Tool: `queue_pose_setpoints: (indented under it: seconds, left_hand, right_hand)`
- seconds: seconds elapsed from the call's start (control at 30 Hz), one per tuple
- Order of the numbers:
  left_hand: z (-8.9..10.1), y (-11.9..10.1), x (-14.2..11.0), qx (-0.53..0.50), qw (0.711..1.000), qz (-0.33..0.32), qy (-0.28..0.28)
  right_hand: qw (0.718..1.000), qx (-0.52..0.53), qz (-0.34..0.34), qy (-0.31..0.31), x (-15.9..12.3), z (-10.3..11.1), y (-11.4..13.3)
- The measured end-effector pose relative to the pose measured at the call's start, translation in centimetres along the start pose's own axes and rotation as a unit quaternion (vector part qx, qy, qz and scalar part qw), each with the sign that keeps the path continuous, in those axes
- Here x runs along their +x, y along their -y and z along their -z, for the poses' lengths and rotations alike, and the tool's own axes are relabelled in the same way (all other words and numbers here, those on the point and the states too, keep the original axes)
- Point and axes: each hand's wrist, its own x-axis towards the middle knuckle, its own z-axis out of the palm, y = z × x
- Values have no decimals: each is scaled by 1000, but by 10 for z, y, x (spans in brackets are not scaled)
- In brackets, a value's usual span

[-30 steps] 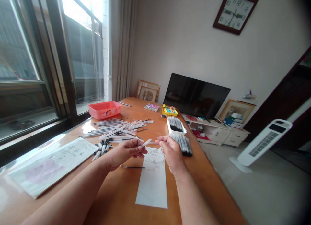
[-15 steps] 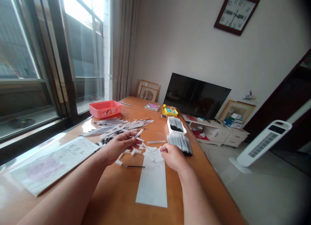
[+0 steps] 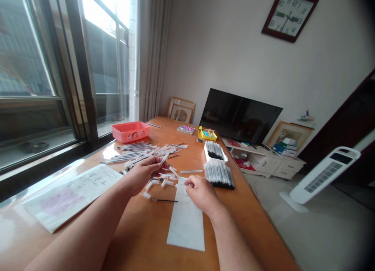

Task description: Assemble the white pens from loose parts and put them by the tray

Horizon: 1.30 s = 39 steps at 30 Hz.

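Tube (image 3: 165,158) pinched in left hand (image 3: 145,172) wants a light, steady grip; right hand (image 3: 201,192) curls, fingertips together, over paper (image 3: 186,230), any hold unclear.

The brown table (image 3: 152,236) carries pen parts (image 3: 150,153) and paper (image 3: 186,228).

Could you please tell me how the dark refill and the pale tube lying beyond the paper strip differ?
The dark refill is mostly black, while the pale tube is whitish. The dark refill also looks slimmer than the pale tube. The dark refill's end overlaps the paper strip, whereas the pale tube lies beyond the paper strip's far end. Both lie crosswise on the table.
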Motion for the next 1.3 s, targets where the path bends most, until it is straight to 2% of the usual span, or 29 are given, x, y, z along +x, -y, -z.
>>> queue_pose_setpoints:
  seconds: [0.27, 0.57, 0.8, 1.07, 1.3]
  left_hand:
    - [-2, -8, 0, -68, 995, 21, -66]
    - [-1, -12, 2, -120, 987, 64, -82]
    - [0, -11, 6, -123, 987, 34, -101]
    - [3, -13, 7, -90, 990, 26, -105]
    - [8, -10, 9, -55, 990, 5, -127]
  right_hand:
    - [999, -3, 25, -28, 0, -14, 5]
    - [998, 25, 30, -57, 1, -17, 5]
    - [994, 2, 59, -89, 0, -20, 22]
    - [994, -65, 59, -60, 1, -24, 49]
    - [997, -50, 54, -13, 8, -26, 64]
